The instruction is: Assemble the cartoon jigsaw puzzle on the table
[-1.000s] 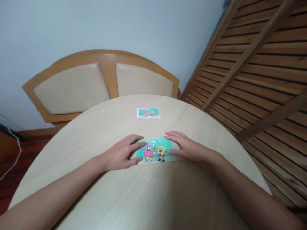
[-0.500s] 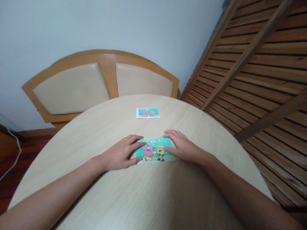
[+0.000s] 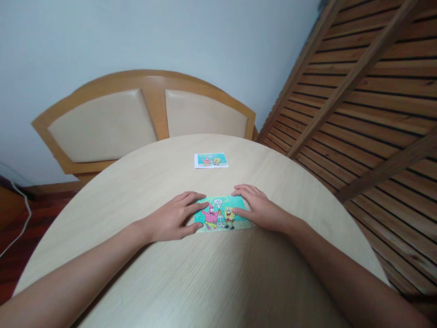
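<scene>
A flat turquoise cartoon picture [image 3: 219,226], which looks like an assembled jigsaw puzzle, lies on the table in front of me. It shows a pink starfish, a pale tall figure and a yellow square figure. My left hand [image 3: 174,216] rests at its left edge, open, with fingers spread and some tips over the picture. At the right edge lies my right hand [image 3: 261,207], also open, its thumb reaching onto the picture by the yellow figure. Both hands cover parts of the side edges. Farther back sits a smaller white-edged card [image 3: 211,160] with a similar cartoon print.
The round pale wooden table [image 3: 153,282] spans the view. Behind it stands a wood-framed headboard [image 3: 160,109] with cream panels, against a light wall. A slatted wooden panel [image 3: 375,100] slants along the right. On the far left hangs a white cable [image 3: 25,218].
Almost nothing differs. The view has shifted very slightly; both hands stay at the sides of the picture.
</scene>
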`<state>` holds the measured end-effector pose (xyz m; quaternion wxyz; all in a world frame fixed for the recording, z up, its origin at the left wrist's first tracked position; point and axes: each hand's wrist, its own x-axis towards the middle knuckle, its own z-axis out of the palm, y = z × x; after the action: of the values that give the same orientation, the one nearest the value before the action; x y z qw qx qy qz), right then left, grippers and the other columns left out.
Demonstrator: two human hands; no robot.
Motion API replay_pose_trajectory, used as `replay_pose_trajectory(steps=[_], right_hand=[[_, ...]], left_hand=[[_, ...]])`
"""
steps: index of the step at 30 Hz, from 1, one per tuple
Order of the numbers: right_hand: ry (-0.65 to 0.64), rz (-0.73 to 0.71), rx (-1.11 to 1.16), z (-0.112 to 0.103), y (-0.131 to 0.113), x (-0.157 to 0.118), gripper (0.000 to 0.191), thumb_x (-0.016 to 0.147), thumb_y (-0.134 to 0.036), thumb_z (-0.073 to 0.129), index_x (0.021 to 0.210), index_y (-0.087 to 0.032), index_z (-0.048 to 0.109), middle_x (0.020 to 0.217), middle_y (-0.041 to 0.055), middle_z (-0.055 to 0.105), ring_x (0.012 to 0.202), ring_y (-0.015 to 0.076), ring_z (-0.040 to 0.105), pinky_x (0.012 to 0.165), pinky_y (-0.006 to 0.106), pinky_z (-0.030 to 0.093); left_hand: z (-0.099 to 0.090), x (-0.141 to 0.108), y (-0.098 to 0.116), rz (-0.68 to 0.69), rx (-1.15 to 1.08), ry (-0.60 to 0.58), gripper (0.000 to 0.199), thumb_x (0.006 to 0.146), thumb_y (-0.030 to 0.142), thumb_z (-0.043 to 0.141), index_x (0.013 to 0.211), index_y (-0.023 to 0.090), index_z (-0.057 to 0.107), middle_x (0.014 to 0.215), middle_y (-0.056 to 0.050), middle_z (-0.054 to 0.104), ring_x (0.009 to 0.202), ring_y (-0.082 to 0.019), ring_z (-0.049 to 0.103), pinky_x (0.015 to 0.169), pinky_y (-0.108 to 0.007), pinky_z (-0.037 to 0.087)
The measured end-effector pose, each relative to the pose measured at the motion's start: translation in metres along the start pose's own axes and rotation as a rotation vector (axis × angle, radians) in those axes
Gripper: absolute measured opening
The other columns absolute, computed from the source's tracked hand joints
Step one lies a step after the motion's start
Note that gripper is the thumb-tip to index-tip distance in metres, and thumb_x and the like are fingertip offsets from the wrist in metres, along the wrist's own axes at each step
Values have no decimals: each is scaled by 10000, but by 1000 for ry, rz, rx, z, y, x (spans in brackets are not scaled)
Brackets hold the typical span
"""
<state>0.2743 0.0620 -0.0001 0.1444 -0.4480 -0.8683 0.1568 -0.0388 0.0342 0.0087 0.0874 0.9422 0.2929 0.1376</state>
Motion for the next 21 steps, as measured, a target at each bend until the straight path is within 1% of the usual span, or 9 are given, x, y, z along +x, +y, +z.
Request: replay_pose_trajectory(steps=[8,17,21], right_hand=[[-1,-11,-15,2,1,0,475,946,-535,591,1312,-232,597,1482,126,506,1424,293,395,1174,484,305],[-12,-15,-21,0,-1,0,485,936,-537,604,1313,-232,595,1481,135,503,1415,303,405,1166,499,316],[-19,-22,-31,-1,-1,0,473,942,-535,602,1310,-238,599,1471,122,517,1414,298,404,1164,497,321]], left_hand=[[-2,0,-1,4,11,-12,545,985,409,577,1489,247,448,1427,-137,513,1329,-314,468,1114,-513,430],[-3,0,3,-44,79,-21,535,1007,495,520,1472,233,477,1427,-134,532,1335,-320,469,1101,-507,447],[-1,-1,2,-50,82,-24,540,1007,488,516,1485,243,462,1454,-126,519,1348,-318,459,1111,-501,437]])
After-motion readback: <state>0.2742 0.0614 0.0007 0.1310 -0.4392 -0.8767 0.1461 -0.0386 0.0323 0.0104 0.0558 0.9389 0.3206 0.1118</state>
